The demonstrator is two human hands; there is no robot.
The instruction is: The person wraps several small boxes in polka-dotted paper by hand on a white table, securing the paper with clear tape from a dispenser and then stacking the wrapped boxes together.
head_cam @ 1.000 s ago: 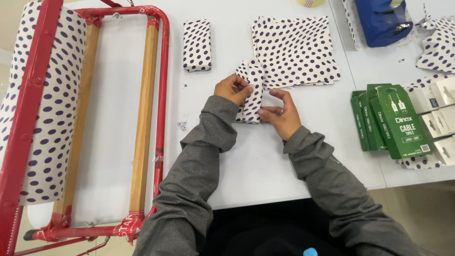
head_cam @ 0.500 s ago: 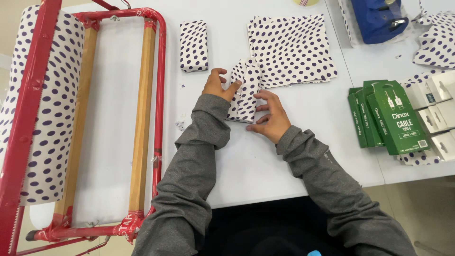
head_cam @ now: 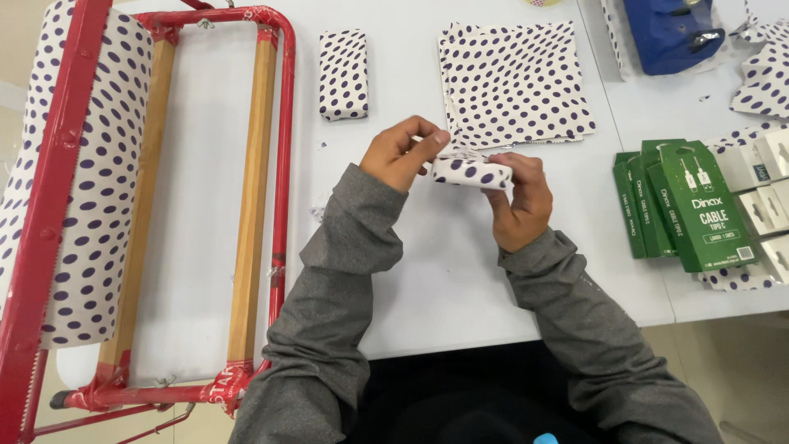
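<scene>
We have lifted the half-wrapped box [head_cam: 470, 170] off the white table [head_cam: 460, 271] and turned it on edge; half a second ago it lay flat. Our right hand [head_cam: 519, 197] grips it while our left hand [head_cam: 403, 152] pinches its end flap, just below the stack of dotted sheets [head_cam: 514, 82].

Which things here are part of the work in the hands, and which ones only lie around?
In use:
- left hand
- right hand
- dotted half-wrapped box, held by both
- stack of cut dotted sheets

Lying about:
- finished dotted parcel
- green boxes
- blue tape dispenser
- red paper-roll stand
</scene>
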